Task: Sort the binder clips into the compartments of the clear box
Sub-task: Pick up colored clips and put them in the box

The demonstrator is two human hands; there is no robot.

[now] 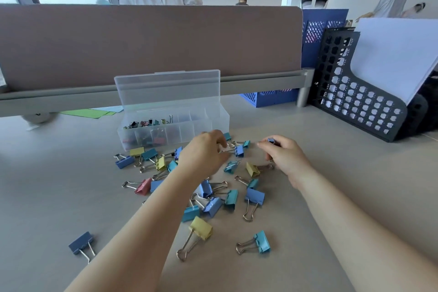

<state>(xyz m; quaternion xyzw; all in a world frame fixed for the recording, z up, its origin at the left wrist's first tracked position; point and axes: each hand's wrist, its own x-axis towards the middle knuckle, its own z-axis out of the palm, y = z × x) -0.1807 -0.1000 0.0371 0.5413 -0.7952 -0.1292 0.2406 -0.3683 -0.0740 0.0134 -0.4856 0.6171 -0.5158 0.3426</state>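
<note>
The clear box (213, 123) stands open at the back of the desk, its lid upright; its left compartments hold several small clips. Several coloured binder clips lie scattered in front of it, among them a yellow clip (201, 227), a teal clip (262, 242) and a dark blue clip (80, 243). My left hand (203, 152) reaches over the pile with curled fingertips at the wire handle of a blue clip (239, 150). My right hand (284, 156) pinches a small blue clip (271, 140) just above the desk, right of the box.
A brown desk divider (151, 42) runs behind the box. A dark perforated file holder (360, 102) with white paper stands at the right, a blue basket (267, 98) beside it. Green and blue paper sheets (92, 112) lie at back left. People sit and stand beyond the divider.
</note>
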